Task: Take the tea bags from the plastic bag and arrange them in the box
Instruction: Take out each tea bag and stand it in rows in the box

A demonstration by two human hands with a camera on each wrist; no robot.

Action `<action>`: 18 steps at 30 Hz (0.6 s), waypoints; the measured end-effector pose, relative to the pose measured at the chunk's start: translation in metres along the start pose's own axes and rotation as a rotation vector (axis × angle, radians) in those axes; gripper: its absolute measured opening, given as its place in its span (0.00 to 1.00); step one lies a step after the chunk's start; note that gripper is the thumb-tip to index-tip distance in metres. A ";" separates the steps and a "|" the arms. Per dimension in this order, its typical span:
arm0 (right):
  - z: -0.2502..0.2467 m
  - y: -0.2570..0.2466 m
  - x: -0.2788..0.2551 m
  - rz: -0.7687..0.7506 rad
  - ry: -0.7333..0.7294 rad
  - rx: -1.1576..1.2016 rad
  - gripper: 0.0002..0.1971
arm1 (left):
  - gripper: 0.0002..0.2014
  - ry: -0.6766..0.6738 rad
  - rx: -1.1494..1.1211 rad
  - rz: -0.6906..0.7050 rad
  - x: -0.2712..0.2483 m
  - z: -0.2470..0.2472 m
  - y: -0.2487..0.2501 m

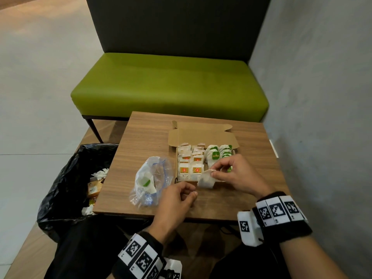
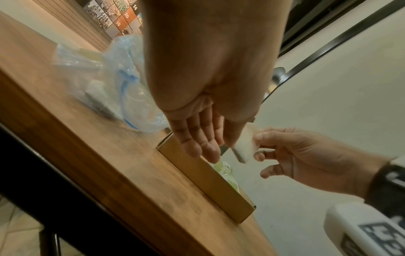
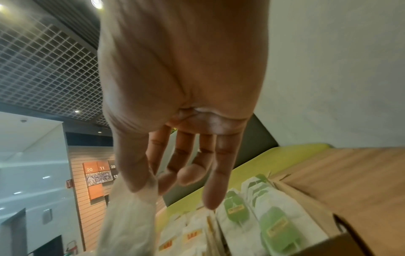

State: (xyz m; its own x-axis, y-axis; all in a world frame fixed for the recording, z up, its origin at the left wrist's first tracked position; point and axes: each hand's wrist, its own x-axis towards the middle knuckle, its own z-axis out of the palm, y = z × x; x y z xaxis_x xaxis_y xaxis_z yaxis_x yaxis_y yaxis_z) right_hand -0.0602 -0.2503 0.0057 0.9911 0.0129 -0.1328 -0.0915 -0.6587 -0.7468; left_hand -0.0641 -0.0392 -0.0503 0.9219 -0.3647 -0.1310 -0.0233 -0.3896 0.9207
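An open cardboard box (image 1: 203,135) sits on the wooden table (image 1: 141,137). It holds rows of tea bags, red-tagged ones (image 1: 190,168) on the left and green-tagged ones (image 1: 215,155) on the right. My right hand (image 1: 213,171) pinches a pale tea bag (image 1: 205,180) by its top corner, over the box's front edge. My left hand (image 1: 189,193) hovers just left of that bag, fingers loosely curled and holding nothing. The clear plastic bag (image 1: 151,178) lies left of the box with a green-tagged tea bag (image 1: 146,181) inside. The left wrist view shows the held tea bag (image 2: 245,145) above the box's front wall (image 2: 210,180).
A bin with a black liner (image 1: 76,178) stands against the table's left side and holds scraps. A green bench (image 1: 169,85) lies beyond the table's far edge. A grey wall (image 1: 322,97) runs close along the right.
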 end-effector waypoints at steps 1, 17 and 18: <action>-0.003 0.003 0.004 0.008 0.038 -0.026 0.02 | 0.06 0.005 0.039 -0.005 0.001 0.001 -0.001; 0.006 0.045 0.071 0.232 0.140 -0.439 0.06 | 0.27 -0.146 0.234 -0.060 0.010 0.004 -0.008; 0.007 0.048 0.073 0.234 0.159 -0.443 0.06 | 0.27 -0.148 0.228 -0.053 0.010 0.004 -0.007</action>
State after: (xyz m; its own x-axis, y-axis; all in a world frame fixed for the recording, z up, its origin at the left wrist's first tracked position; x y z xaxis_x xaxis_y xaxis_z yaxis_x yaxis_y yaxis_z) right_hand 0.0067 -0.2751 -0.0443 0.9546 -0.2642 -0.1373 -0.2965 -0.8857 -0.3573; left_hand -0.0563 -0.0430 -0.0595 0.8579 -0.4516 -0.2449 -0.0781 -0.5857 0.8067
